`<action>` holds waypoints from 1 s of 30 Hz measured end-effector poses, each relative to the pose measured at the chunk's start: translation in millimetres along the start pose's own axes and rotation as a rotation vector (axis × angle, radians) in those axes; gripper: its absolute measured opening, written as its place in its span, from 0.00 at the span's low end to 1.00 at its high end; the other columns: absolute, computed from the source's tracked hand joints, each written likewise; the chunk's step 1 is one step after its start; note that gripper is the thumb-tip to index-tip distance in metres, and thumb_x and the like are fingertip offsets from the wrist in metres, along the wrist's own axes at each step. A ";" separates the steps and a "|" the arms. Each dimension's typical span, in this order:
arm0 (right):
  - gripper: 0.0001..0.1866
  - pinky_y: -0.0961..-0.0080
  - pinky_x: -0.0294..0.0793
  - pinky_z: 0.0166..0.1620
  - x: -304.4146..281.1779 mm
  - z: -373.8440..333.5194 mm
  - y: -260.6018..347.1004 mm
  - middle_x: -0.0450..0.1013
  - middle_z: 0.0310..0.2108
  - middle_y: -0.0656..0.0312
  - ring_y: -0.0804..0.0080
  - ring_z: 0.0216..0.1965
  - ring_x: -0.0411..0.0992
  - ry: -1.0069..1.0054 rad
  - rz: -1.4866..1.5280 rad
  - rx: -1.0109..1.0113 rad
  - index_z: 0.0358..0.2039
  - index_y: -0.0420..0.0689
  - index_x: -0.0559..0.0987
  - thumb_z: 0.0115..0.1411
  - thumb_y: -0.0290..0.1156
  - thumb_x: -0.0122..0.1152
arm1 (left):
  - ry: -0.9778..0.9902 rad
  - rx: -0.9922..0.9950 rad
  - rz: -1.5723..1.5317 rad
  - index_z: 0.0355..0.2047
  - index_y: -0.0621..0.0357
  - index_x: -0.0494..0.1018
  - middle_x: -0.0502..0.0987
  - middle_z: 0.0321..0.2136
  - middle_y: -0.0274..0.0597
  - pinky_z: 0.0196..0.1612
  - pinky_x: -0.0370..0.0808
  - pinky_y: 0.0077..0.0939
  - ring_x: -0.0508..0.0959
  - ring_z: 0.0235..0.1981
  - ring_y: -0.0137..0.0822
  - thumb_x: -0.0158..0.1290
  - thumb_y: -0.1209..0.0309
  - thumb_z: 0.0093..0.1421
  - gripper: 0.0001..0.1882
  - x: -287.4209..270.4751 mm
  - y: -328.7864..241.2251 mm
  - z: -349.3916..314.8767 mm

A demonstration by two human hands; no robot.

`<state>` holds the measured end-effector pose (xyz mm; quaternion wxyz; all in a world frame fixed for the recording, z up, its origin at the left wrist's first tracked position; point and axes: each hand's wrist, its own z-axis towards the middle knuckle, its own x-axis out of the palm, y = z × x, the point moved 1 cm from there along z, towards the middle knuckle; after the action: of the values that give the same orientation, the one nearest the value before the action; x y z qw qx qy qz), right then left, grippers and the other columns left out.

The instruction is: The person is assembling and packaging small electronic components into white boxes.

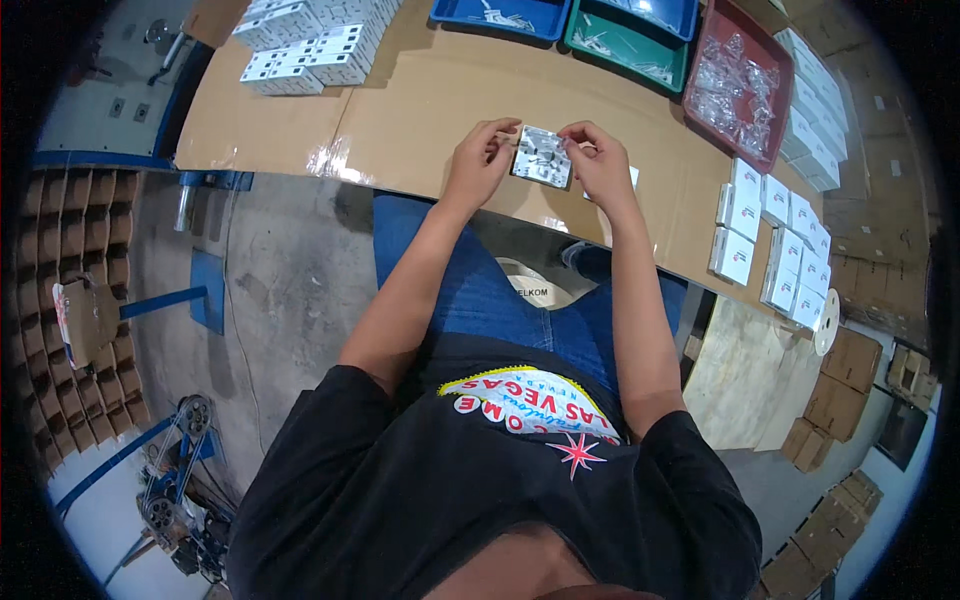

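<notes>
A white square plastic unit (pixel 541 158) with grey and dark fittings on its face lies on the cardboard-covered table, close to its near edge. My left hand (pixel 482 163) is curled at the unit's left side, index finger and thumb against that edge. At the upper right corner, my right hand (pixel 598 165) has its thumb and index finger brought together in a pinch. Whatever is between those fingertips is too small to make out. Part of a small white piece (pixel 633 178) shows beside my right hand, mostly hidden by it.
Stacked white units (pixel 310 55) stand at the far left. Blue (pixel 500 32), green (pixel 625 72) and red (pixel 690 115) trays hold small white parts and clear pieces. White boxes (pixel 735 255) line the right side. My legs are under the table's near edge.
</notes>
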<state>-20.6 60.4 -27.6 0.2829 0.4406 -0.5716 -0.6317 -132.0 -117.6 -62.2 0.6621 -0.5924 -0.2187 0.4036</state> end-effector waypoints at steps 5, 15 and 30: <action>0.07 0.80 0.69 0.27 3.0 2.0 -19.4 0.78 0.28 0.62 0.84 0.23 0.71 -0.032 -0.088 -0.009 0.41 0.40 0.82 0.65 0.23 0.59 | 0.053 0.134 0.224 0.49 0.60 0.79 0.80 0.45 0.43 0.47 0.79 0.27 0.82 0.43 0.37 0.59 0.74 0.61 0.16 2.3 2.5 -2.7; 0.06 0.80 0.70 0.35 -0.9 -13.3 -4.2 0.77 0.38 0.63 0.78 0.30 0.70 0.075 -0.391 -0.202 0.40 0.38 0.81 0.63 0.21 0.59 | 0.023 0.059 0.207 0.39 0.58 0.82 0.80 0.39 0.40 0.44 0.77 0.30 0.82 0.36 0.34 0.62 0.73 0.59 0.07 4.8 5.6 -5.4; 0.07 0.72 0.78 0.39 -8.0 -11.9 -8.7 0.77 0.43 0.58 0.64 0.38 0.78 0.090 -0.376 -0.224 0.42 0.41 0.81 0.63 0.25 0.63 | 0.067 0.181 0.441 0.37 0.46 0.84 0.79 0.36 0.32 0.45 0.70 0.34 0.79 0.37 0.35 0.63 0.64 0.59 0.06 7.0 -3.6 -5.2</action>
<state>-5.2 63.2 -33.7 0.2324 0.5331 -0.3926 -0.7125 -123.0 -115.0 -61.2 0.6151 -0.5771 -0.0248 0.5366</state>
